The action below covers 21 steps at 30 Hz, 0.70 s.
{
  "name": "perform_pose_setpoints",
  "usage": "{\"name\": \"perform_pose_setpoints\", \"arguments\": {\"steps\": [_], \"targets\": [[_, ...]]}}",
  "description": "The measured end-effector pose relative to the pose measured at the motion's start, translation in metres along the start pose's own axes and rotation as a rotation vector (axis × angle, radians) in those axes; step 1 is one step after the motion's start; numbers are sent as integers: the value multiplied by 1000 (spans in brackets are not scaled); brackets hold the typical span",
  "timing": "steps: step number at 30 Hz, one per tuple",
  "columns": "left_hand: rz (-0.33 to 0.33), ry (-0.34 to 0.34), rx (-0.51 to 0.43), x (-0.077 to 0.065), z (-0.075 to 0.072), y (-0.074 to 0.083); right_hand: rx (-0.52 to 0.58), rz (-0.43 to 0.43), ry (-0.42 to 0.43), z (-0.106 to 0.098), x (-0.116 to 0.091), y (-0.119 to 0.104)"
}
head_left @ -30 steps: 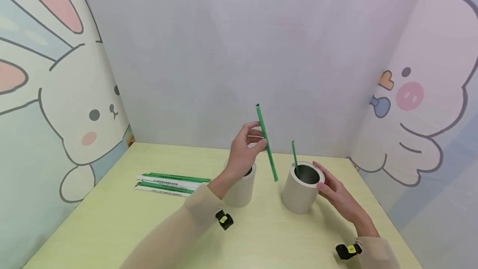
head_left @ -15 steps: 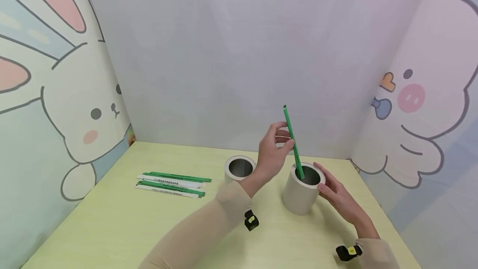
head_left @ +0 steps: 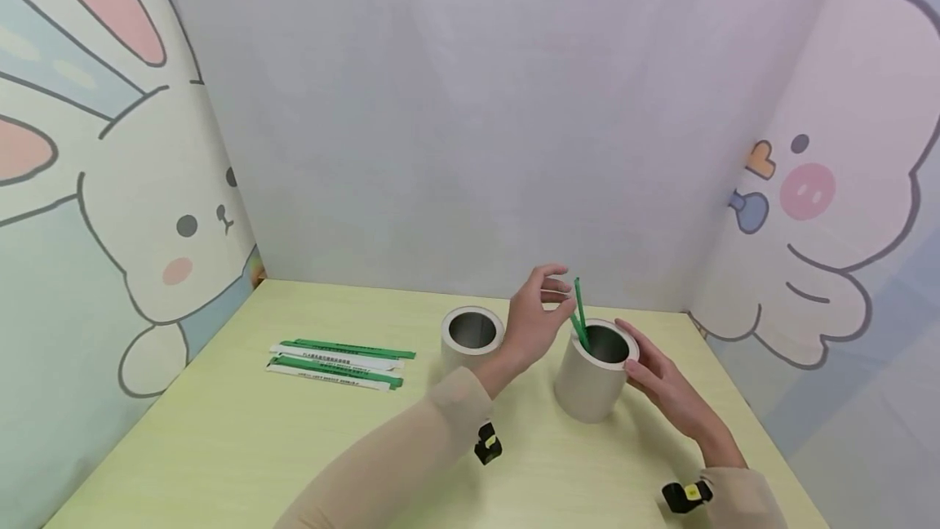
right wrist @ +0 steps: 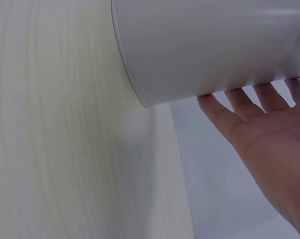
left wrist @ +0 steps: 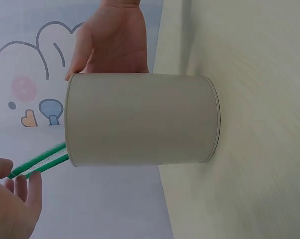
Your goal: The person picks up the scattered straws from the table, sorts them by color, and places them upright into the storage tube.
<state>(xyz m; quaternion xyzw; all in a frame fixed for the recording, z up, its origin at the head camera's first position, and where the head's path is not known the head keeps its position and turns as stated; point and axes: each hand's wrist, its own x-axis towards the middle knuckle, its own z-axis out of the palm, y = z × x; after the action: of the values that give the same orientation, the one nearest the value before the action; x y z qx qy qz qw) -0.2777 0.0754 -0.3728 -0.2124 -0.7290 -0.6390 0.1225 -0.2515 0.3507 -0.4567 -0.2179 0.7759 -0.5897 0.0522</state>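
While only the right wrist view shows all 4 fingers (right wrist: 221, 115) spread, the right hand (head_left: 667, 388) grips the cup (head_left: 586, 386) — left hand (head_left: 534, 315) at 2 straws (head_left: 580, 302), pinch unclear.

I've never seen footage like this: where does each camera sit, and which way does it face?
Head: on the head, facing forward and down at the left hand, right hand and beige sleeves.
Left wrist: worn there, facing the light grey cylindrical cup; both hands show.
Right wrist: worn there, facing that cup and the pale yellow table; only the right hand shows.
The wrist views share cup, right hand and table.
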Motion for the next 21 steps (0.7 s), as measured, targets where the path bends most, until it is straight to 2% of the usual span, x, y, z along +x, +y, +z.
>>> {"name": "perform_pose_setpoints", "arguments": {"steps": [5, 9, 12, 16, 19, 21], "targets": [[20, -48, -11, 2, -19, 2, 17, -1, -2, 0, 0, 2], [57, -110, 29, 4, -48, 7, 12, -3, 2, 0, 0, 3], [112, -149, 121, 1, -83, 12, 12, -1, -1, 1, 0, 2], [151, -171, 258, -8, -139, 9, 27, 6, -9, 1, 0, 2], [129, -175, 354, -19, -184, -2, 43, 10, -18, 0, 0, 1], [90, -193, 416, -29, -213, -12, 45, 10, -24, -1, 0, 1]]}}
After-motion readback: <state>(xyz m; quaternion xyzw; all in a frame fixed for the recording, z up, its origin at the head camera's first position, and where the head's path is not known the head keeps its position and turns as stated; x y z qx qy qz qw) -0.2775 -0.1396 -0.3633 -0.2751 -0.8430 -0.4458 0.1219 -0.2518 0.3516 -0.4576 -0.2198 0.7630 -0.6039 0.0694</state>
